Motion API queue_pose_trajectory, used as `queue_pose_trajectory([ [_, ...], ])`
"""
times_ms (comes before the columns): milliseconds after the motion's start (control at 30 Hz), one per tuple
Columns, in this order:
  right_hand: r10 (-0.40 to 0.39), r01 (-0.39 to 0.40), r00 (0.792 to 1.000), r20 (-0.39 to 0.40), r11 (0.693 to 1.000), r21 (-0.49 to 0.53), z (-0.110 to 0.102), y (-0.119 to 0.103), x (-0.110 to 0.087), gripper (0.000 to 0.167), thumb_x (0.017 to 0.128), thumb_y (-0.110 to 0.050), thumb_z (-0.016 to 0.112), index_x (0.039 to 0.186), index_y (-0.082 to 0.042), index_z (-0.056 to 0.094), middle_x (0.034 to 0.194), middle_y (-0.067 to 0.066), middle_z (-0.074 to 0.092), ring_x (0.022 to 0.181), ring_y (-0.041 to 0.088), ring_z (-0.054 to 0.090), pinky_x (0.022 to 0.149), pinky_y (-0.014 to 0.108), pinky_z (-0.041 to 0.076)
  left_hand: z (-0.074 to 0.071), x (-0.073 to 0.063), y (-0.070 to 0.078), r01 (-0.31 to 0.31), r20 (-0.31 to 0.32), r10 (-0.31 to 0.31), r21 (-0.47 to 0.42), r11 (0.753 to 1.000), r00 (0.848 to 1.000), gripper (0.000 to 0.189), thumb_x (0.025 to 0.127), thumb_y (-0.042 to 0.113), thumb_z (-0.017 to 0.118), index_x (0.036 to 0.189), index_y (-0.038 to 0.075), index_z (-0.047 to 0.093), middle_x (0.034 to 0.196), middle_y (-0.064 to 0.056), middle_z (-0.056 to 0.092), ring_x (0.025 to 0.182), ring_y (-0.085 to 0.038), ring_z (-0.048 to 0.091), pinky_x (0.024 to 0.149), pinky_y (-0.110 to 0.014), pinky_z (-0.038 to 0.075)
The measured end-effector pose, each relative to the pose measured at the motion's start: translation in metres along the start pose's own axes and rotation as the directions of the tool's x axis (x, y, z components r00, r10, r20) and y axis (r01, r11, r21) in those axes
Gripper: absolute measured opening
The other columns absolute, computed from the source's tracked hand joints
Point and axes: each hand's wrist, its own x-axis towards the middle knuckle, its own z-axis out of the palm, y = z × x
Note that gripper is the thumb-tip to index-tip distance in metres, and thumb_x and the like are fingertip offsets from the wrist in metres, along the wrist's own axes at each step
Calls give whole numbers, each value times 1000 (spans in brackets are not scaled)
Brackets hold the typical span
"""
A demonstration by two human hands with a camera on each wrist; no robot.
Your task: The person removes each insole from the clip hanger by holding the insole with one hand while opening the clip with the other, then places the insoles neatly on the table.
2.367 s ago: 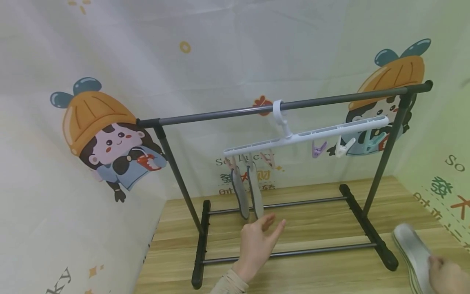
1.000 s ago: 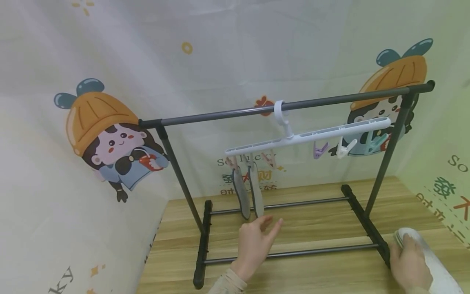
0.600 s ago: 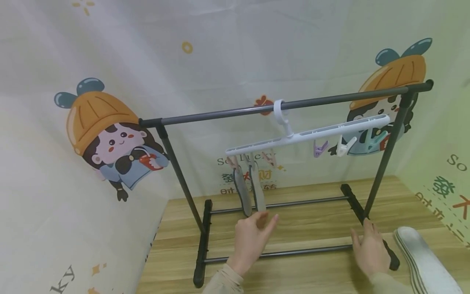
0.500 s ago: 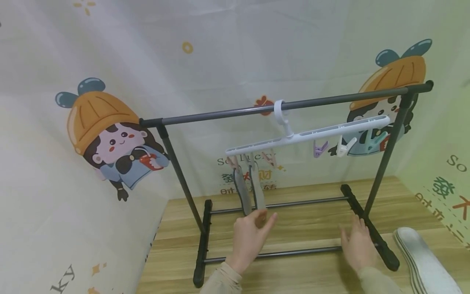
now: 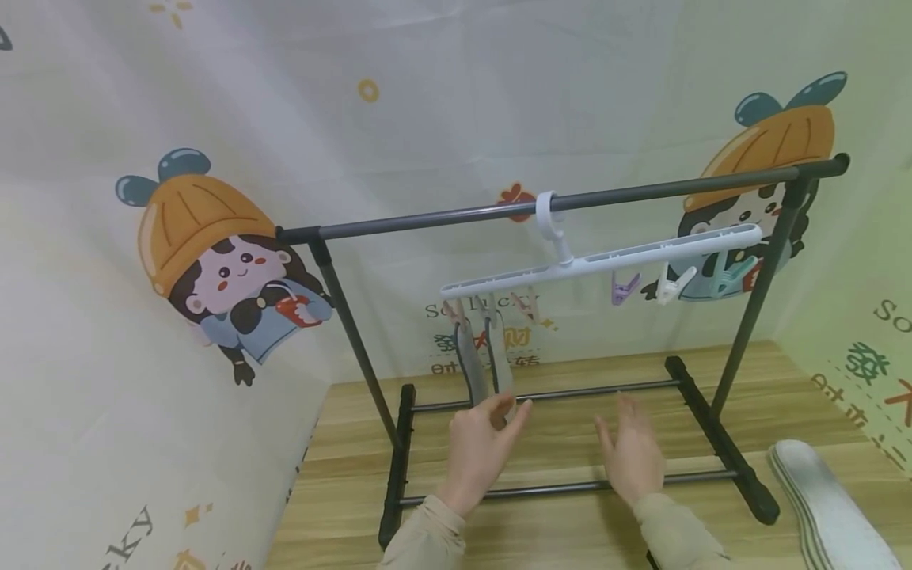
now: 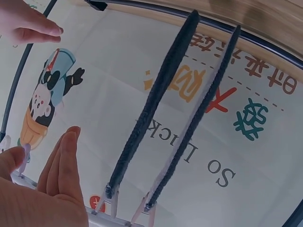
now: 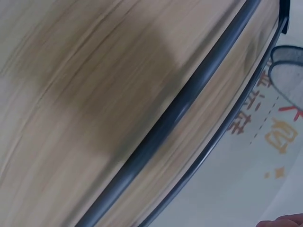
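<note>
Two grey insoles (image 5: 502,360) with dark edges hang from clothespins at the left end of a white clip hanger (image 5: 620,257). Just in front of their lower ends is my left hand (image 5: 477,455), fingers loosely bent and thumb apart, holding nothing. In the left wrist view the insoles (image 6: 154,101) appear edge-on, apart from that hand (image 6: 52,189). My right hand (image 5: 632,455), fingers extended, is over the rack's front lower bar with nothing in it. Only its fingertips (image 7: 286,221) show in the right wrist view. A stack of pale insoles (image 5: 830,499) lies at the lower right.
The hanger hooks over the top bar (image 5: 427,220) of a dark metal rack. Other clips hang along it: pink (image 5: 526,307), purple (image 5: 625,288), white (image 5: 675,283) and green (image 5: 732,275). Two low bars and black feet (image 5: 723,443) stand on the wood-patterned surface (image 5: 570,538). Printed cloth (image 5: 399,158) surrounds it.
My right hand has let go of the insoles at the right and moved left across the rack's foot to the middle. My left hand has shifted slightly up, towards the hanging insoles.
</note>
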Motion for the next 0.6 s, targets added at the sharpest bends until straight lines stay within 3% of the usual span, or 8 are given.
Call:
queue_pose_trajectory([
  [67,-21,21,1000,-10,1000,-4,5,-6,1,60,103,-28,51,146,10,34,151,34,33,139,51,33,69,46,58,-1,1,-2,-5,-18,5,4,1000,1000,35,94,36,67,105,3,75,96,-12,77,79,-18,76,68,-29,61],
  [133,-44,44,999,-11,999,-11,9,-12,1,59,103,-28,51,145,10,37,151,33,35,139,51,33,81,49,57,-1,3,-5,-8,-33,8,7,1000,999,35,95,36,67,104,3,75,93,-12,77,77,-18,75,68,-29,61],
  [200,-71,70,997,-11,997,-22,13,-17,2,57,103,-28,52,144,10,39,150,32,36,140,50,34,98,54,49,-2,5,-7,-9,-47,10,20,1000,999,34,95,35,66,103,4,75,92,-11,77,75,-16,75,71,-31,61],
  [300,-98,98,995,-15,995,-18,19,-26,3,56,102,-28,53,142,9,42,148,32,39,139,49,35,108,58,37,-4,10,-10,-7,-60,8,22,1000,998,33,95,34,67,104,3,75,91,-10,77,74,-17,75,72,-32,61],
  [600,-148,149,988,-53,989,19,34,-49,9,53,100,-27,57,139,8,47,143,28,49,135,44,45,110,56,37,-16,24,-9,-9,-73,14,71,997,997,38,94,36,67,104,0,74,93,-14,76,80,-22,76,70,-31,61],
])
